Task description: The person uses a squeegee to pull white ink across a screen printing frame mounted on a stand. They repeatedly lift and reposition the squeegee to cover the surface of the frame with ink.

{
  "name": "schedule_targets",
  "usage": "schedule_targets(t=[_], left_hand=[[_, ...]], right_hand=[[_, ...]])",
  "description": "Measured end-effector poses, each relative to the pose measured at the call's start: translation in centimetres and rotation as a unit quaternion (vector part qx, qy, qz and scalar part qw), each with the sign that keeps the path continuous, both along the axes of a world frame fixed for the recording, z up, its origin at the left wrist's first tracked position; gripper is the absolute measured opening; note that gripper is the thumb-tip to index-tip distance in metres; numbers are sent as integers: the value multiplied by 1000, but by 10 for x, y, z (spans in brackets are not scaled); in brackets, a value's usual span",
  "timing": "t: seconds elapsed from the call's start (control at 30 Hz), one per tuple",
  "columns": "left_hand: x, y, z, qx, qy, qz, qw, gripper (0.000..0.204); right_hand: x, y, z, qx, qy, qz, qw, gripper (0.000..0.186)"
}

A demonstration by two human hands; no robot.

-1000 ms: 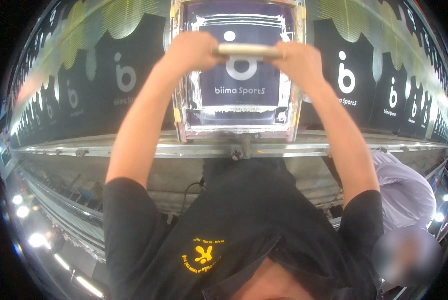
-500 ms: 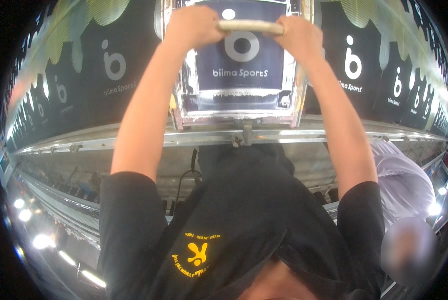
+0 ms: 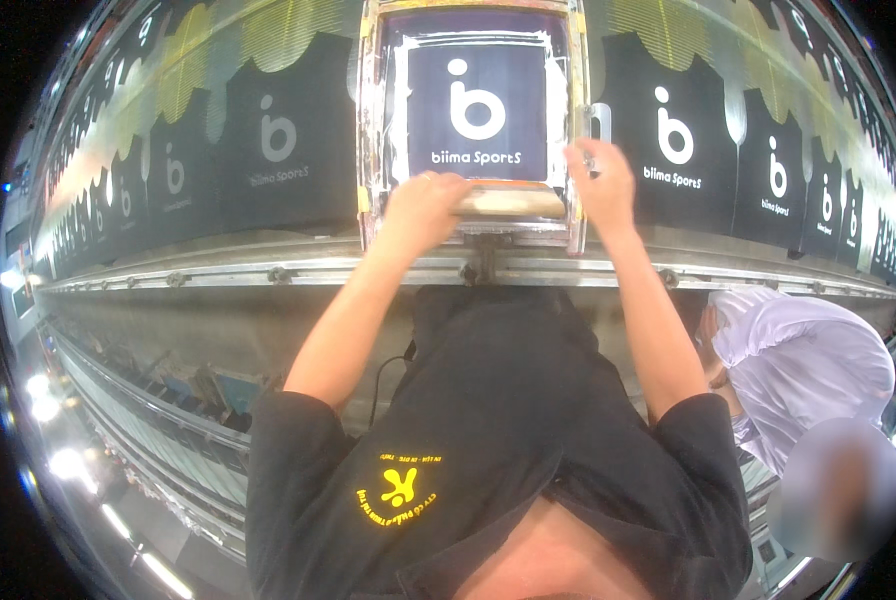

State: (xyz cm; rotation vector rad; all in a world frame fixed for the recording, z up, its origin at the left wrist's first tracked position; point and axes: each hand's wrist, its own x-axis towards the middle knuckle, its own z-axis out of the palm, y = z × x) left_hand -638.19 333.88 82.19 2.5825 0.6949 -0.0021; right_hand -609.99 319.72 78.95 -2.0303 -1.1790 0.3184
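A printing screen point(image 3: 366, 150) in a rectangular frame lies in front of me, its mesh showing a white round logo with lettering below. Across its near end rests a squeegee point(image 3: 513, 201) with a long pale wooden handle. My left hand point(image 3: 423, 212) is closed around the left end of that handle. Off the squeegee, my right hand point(image 3: 605, 188) is at the screen's right rail, its fingers loosely curled and apart. Just beyond it, a grey grip point(image 3: 600, 122) sticks out from the rail. White ink smears line the mesh edges.
Black printed shirt pieces point(image 3: 286, 125) lie in a row on the long table to the left, and more shirt pieces point(image 3: 668, 115) to the right. A metal rail point(image 3: 318, 272) runs along the table's near edge. A person in a pale top point(image 3: 808, 350) is close on my right.
The squeegee has come toward me, from the screen's far part to its near end. My right hand has let go of the handle and moved to the right rail.
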Motion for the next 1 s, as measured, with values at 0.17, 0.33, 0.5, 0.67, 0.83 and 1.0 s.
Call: schedule_targets(t=[0.17,0.33,0.5,0.67,0.83,1.0], left_hand=[[17,16,4,-74,75,-30,994,35],[58,104,7,-50,64,-41,996,19],[113,212,1,-19,7,-35,999,19],[128,236,-8,6,45,13,999,31],[85,160,-10,-15,-31,52,998,35],[-5,11,-40,26,-93,18,995,47]], right_hand=[[59,20,-45,-32,47,-157,986,49],[68,48,-52,-14,402,-183,897,44],[57,58,-34,-45,394,-228,889,32],[45,71,5,-43,370,-230,899,33],[45,71,19,-23,362,-237,901,37],[50,68,10,35,342,-249,906,46]])
